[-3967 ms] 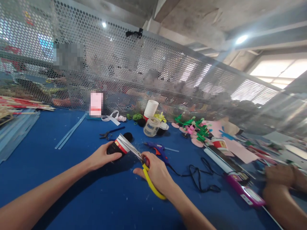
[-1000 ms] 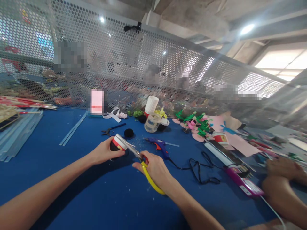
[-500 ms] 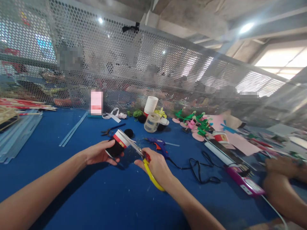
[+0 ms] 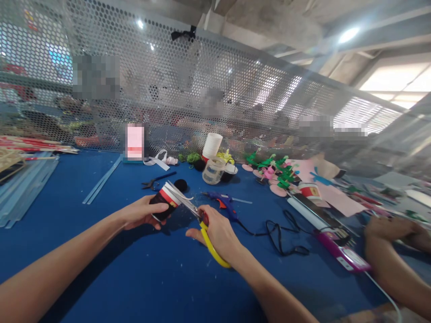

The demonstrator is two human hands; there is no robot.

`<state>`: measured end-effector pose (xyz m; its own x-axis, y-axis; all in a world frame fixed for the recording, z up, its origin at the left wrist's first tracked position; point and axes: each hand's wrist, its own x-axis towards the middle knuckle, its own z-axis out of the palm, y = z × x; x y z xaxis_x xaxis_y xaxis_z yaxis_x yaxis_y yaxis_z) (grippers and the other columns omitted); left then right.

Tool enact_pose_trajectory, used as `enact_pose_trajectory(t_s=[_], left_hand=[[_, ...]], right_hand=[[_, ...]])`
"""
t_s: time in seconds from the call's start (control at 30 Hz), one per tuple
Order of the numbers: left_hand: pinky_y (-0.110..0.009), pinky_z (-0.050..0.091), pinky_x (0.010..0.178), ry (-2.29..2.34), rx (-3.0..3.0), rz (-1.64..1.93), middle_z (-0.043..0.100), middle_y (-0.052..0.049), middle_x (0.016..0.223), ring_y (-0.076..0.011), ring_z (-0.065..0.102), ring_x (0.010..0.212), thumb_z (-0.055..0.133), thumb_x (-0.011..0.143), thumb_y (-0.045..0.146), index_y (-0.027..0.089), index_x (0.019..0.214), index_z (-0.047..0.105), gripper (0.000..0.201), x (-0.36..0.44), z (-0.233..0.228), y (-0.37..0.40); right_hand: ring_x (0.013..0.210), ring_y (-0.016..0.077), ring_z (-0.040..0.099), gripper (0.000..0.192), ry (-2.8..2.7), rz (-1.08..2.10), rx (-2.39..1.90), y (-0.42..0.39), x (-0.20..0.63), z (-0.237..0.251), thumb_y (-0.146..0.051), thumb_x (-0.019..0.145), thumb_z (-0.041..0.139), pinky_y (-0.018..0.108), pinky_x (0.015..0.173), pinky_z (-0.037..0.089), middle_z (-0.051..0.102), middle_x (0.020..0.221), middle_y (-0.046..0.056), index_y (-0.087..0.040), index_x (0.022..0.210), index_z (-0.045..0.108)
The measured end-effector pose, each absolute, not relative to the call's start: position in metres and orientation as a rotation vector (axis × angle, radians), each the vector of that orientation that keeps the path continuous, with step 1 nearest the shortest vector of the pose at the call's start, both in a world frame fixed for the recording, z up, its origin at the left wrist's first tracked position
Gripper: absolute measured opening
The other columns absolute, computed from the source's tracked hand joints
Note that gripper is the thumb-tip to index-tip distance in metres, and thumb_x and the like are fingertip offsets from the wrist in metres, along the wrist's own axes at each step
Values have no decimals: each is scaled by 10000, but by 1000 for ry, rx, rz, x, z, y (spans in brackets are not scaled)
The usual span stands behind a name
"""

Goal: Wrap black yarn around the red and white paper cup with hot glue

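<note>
In my left hand point(image 4: 143, 212) is a paper cup point(image 4: 172, 197) with a black lower part, a red band and a white rim end. The cup lies tilted, its rim facing up and to the right. My right hand point(image 4: 220, 233) is closed round yellow-handled scissors point(image 4: 213, 246). Their blades lie at the cup's rim, and a thin curled white strip point(image 4: 186, 197) hangs off the rim beside them. Just behind the cup sit a black ball point(image 4: 181, 185) and dark pliers point(image 4: 155, 181).
A blue glue gun point(image 4: 225, 202) with a black cord lies right of the scissors. Behind stand stacked white cups point(image 4: 212, 144) and a clear container point(image 4: 213, 172). Glue sticks point(image 4: 30, 193) lie left, a purple power strip point(image 4: 343, 253) right. Another person's arm point(image 4: 387, 251) rests at far right.
My left thumb now lies farther across the cup's side, and the cup has turned slightly. The white strip curls out farther from the rim. The scissors have barely moved.
</note>
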<state>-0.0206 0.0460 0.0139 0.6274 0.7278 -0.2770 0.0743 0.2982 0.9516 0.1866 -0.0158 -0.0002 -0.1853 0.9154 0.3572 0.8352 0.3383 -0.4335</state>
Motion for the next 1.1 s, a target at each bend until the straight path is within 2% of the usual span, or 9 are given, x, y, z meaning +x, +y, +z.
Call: enact_pose_trajectory(t_s=[0.23,0.63,0.9,1.1], left_hand=[[-277,423,513,845,1242,536,548,-34,734,-139,527,611,599,626,341,126,876,499,345,-20,14,46],[-267,429,514,923,1330,571,512,-23,745,-124,518,605,598,613,353,121,913,488,394,-18,21,45],[-258,449,495,986,1490,539,501,0,672,-108,499,568,618,592,341,108,927,476,432,-14,17,42],[-252,453,481,1021,1556,550,499,8,660,-98,491,537,609,600,346,100,957,455,460,-9,15,40]], right_hand=[[520,138,476,404,-2074,146,-1590,-17,187,3,-520,629,541,236,478,362,516,608,16,-158,804,505],[495,146,503,331,-2046,183,-1680,-19,184,8,-483,668,525,227,462,343,543,549,13,-169,770,540],[658,182,516,476,-2083,268,-1580,-16,188,0,-505,580,592,294,603,406,542,742,55,-144,867,476],[633,163,495,432,-2065,302,-1560,-15,185,-4,-482,631,557,289,594,406,526,729,48,-137,875,463]])
